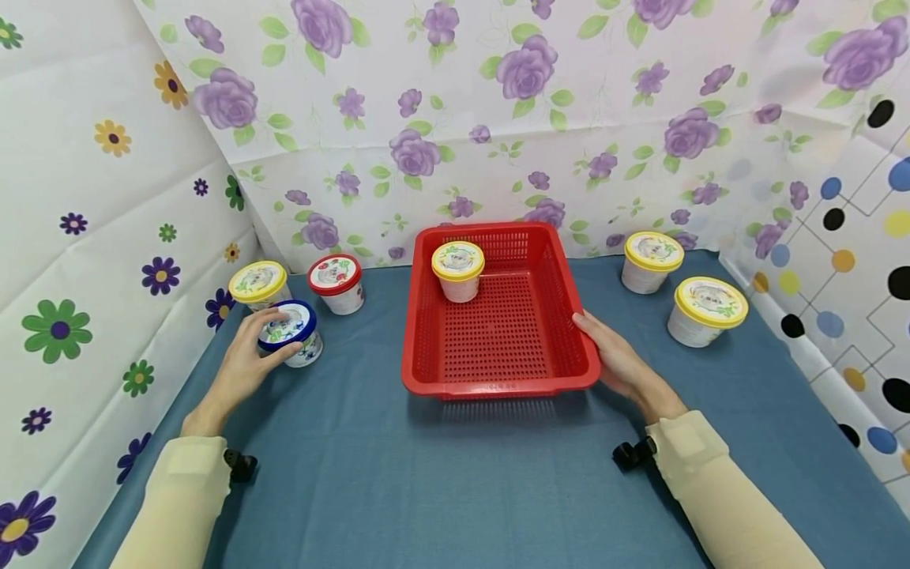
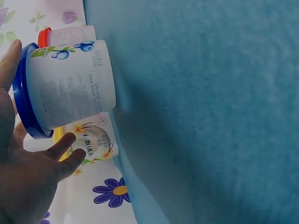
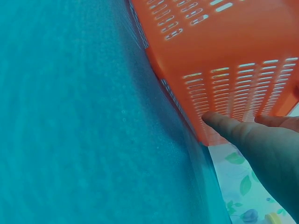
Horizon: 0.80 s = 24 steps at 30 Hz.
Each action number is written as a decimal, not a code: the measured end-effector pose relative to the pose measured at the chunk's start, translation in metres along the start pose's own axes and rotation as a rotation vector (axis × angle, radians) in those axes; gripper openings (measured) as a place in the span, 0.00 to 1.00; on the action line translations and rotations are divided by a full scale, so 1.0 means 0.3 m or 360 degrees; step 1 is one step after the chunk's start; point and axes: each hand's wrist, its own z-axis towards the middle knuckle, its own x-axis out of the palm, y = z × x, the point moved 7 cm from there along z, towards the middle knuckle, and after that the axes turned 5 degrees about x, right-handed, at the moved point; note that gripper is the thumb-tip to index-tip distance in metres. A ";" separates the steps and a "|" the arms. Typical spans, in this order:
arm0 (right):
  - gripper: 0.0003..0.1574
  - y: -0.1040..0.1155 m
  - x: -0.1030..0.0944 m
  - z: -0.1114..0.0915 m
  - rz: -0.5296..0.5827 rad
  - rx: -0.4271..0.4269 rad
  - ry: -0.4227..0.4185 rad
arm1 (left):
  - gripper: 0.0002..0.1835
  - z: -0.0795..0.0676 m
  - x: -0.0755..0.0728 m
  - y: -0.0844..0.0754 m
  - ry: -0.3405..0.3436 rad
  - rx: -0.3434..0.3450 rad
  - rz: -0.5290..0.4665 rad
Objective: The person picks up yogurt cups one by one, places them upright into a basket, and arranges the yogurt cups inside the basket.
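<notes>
At the left, my left hand (image 1: 245, 356) spans the lid of a white tub with a blue lid (image 1: 302, 348), thumb at the near side and fingers over the top. Blueberries are printed on this blue-lidded tub (image 2: 70, 84) in the left wrist view; two other fingers (image 2: 70, 161) extend below it. My right hand (image 1: 622, 359) holds a red plastic basket (image 1: 498, 389) by its right rim. In the right wrist view, fingers (image 3: 229, 126) lie against the basket's slotted outer wall. A yellow-lidded tub (image 1: 458, 273) stands inside the basket, toward its back left.
Behind the blue-lidded tub are another yellow-lidded tub (image 1: 257, 283) and a red-lidded tub (image 1: 337, 284). Two more yellow-lidded tubs, one farther back (image 1: 650, 261) and one nearer (image 1: 704, 312), stand at the right. Patterned cloth walls enclose the blue-covered table (image 1: 426, 490) on three sides.
</notes>
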 end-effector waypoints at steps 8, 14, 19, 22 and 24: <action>0.39 0.003 0.002 -0.001 0.0011 0.0000 -0.0002 | 0.35 -0.003 0.005 0.010 -0.0047 0.0047 -0.0017; 0.39 0.004 0.003 -0.002 0.0004 -0.0010 0.0002 | 0.34 -0.009 0.011 0.011 -0.0071 0.0059 -0.0032; 0.38 0.001 0.000 -0.002 -0.0002 -0.0005 -0.0008 | 0.34 -0.012 0.014 0.014 -0.0076 0.0055 -0.0026; 0.38 -0.002 -0.002 -0.001 -0.0001 0.0005 -0.0019 | 0.34 -0.013 0.013 0.015 -0.0080 0.0058 -0.0021; 0.38 -0.003 -0.003 -0.001 0.0000 0.0010 -0.0022 | 0.34 -0.014 0.013 0.014 -0.0084 0.0061 -0.0016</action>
